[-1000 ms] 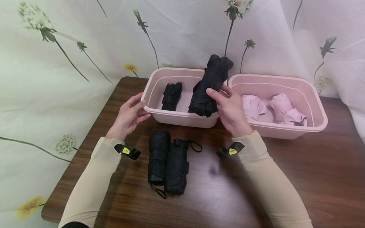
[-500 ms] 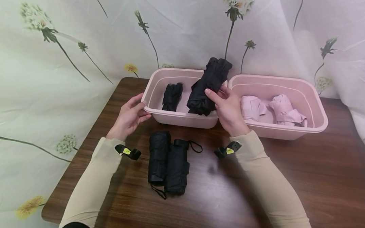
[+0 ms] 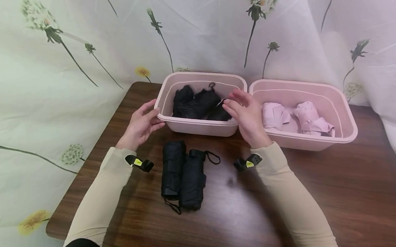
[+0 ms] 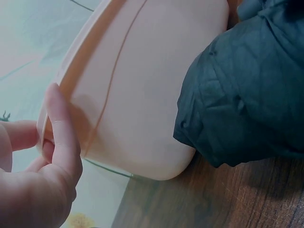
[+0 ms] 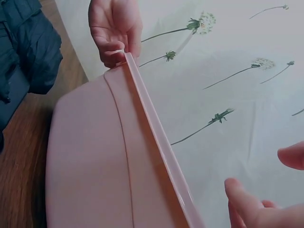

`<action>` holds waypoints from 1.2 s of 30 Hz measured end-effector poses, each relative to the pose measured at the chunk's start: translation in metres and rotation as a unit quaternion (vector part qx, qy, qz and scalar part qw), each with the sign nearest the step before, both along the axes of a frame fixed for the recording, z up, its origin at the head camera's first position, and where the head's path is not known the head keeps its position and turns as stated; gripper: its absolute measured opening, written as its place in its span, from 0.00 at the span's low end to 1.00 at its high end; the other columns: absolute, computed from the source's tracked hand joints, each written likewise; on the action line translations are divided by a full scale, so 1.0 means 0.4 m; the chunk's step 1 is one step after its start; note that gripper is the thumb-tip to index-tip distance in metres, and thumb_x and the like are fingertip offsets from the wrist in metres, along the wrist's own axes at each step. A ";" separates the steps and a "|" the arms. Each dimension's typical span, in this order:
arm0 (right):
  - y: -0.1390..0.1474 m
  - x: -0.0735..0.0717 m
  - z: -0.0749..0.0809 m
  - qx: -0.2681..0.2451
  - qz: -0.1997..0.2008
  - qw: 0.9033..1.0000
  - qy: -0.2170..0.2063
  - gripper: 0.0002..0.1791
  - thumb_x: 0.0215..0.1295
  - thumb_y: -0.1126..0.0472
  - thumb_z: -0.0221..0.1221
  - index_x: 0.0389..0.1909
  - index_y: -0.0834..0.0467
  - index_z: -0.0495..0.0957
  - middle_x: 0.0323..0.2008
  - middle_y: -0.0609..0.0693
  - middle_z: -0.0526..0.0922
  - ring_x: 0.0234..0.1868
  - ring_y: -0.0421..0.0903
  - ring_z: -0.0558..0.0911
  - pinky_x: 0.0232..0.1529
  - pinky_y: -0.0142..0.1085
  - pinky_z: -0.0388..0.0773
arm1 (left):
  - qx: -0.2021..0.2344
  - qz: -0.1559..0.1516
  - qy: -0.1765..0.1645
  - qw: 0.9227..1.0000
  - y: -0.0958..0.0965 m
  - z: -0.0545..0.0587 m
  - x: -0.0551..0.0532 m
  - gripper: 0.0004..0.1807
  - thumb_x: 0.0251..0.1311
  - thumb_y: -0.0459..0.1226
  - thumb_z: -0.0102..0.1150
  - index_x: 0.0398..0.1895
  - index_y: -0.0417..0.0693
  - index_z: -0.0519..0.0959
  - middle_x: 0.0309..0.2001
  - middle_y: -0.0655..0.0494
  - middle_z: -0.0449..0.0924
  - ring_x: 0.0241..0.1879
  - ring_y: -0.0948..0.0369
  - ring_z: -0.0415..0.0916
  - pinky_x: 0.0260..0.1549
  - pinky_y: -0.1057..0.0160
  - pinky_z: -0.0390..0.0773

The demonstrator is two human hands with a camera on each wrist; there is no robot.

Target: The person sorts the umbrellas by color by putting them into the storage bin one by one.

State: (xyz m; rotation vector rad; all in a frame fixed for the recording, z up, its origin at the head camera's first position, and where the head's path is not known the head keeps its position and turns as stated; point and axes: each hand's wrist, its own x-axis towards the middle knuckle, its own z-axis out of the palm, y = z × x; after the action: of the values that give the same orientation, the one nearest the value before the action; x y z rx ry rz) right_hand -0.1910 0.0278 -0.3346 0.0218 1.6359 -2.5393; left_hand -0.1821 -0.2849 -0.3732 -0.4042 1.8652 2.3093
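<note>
My left hand [image 3: 139, 124] pinches the left end rim of the left pink plastic bin [image 3: 201, 127]; the left wrist view shows thumb and fingers on either side of that rim. Inside the bin lie black folded umbrellas [image 3: 197, 104], one across another, partly hidden by the front wall. Over the bin's right front corner hovers my right hand [image 3: 249, 119], its thumb and fingers apart with nothing between them, as the right wrist view also shows. Two more black folded umbrellas, a left one [image 3: 172, 168] and a right one [image 3: 192, 181], lie side by side in front of the bin.
A second pink bin [image 3: 313, 142] stands close to the right, holding two pale pink folded umbrellas, one [image 3: 274, 116] left of the other [image 3: 310, 118]. Both bins are on a dark wooden table [image 3: 347, 190], against a flower-printed curtain [image 3: 200, 31].
The black umbrella that my right hand held over the left bin now lies inside it, across the others. My right fingers have come off it. My left hand stays on the rim.
</note>
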 end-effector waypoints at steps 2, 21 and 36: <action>0.004 0.003 0.000 0.004 0.005 1.000 0.002 0.26 0.64 0.74 0.56 0.63 0.66 0.65 0.50 0.55 0.73 0.43 0.44 0.82 0.53 0.35 0.80 | -0.003 -0.001 -0.002 1.000 0.000 0.000 0.000 0.29 0.69 0.37 0.52 0.72 0.57 0.60 0.64 0.44 0.60 0.32 0.62 0.82 0.33 0.66 0.85; 0.067 0.076 0.047 -0.002 0.005 0.999 0.048 0.14 0.65 0.73 0.54 0.48 0.55 0.75 0.44 0.50 0.77 0.37 0.44 0.80 0.39 0.31 0.80 | -0.018 -0.009 -0.001 1.000 -0.002 0.005 0.000 0.30 0.69 0.38 0.52 0.73 0.57 0.59 0.66 0.43 0.59 0.32 0.63 0.82 0.34 0.67 0.85; 0.060 0.171 0.032 0.170 0.053 0.971 0.160 0.18 0.63 0.73 0.57 0.54 0.66 0.71 0.46 0.51 0.79 0.37 0.39 0.80 0.35 0.29 0.80 | -0.006 -0.029 0.001 1.000 -0.002 0.010 -0.004 0.29 0.72 0.37 0.47 0.74 0.58 0.58 0.66 0.42 0.59 0.33 0.63 0.81 0.33 0.66 0.85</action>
State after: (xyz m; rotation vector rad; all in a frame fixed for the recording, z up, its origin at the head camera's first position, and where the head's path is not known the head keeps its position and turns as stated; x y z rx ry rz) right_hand -0.1226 0.0519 -0.3218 -0.4532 2.1069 -2.2432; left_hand -0.1838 -0.2857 -0.3694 -0.3446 1.8670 2.2644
